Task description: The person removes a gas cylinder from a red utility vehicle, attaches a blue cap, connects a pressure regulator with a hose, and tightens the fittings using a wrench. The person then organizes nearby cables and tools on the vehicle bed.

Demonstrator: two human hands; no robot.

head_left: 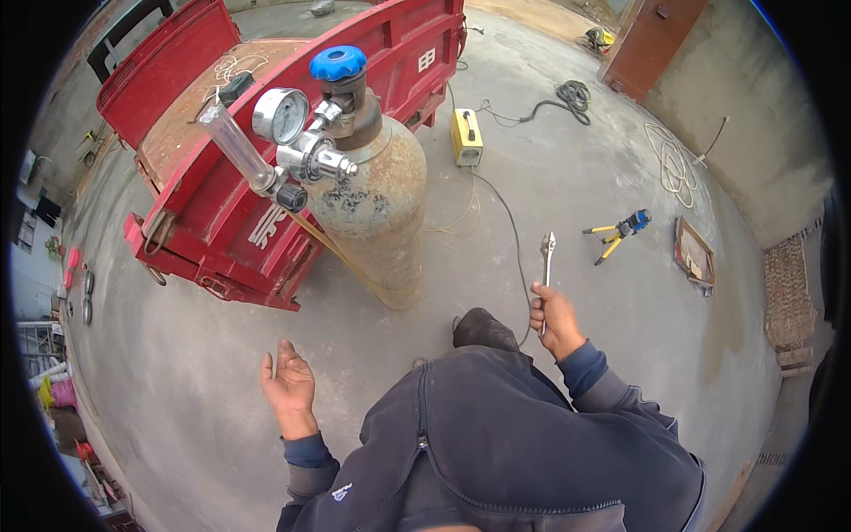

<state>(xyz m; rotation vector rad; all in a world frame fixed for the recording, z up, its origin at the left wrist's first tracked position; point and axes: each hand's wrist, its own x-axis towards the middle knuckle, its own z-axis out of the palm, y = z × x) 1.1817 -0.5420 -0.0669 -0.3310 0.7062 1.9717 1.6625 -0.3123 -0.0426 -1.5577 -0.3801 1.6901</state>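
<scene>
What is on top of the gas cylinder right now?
On the gas cylinder sits a valve with a blue handwheel, plus a regulator carrying a round gauge and a clear flow tube. The regulator covers its joint with the valve.

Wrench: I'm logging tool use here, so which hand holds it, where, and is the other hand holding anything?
The right hand grips the wrench by its lower handle, jaw end up. The left hand is open, holding nothing.

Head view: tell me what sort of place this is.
Probably an outdoor work yard for welding: bare concrete ground, a gas cylinder with its regulator, a red cart bed and a yellow welding box.
</scene>
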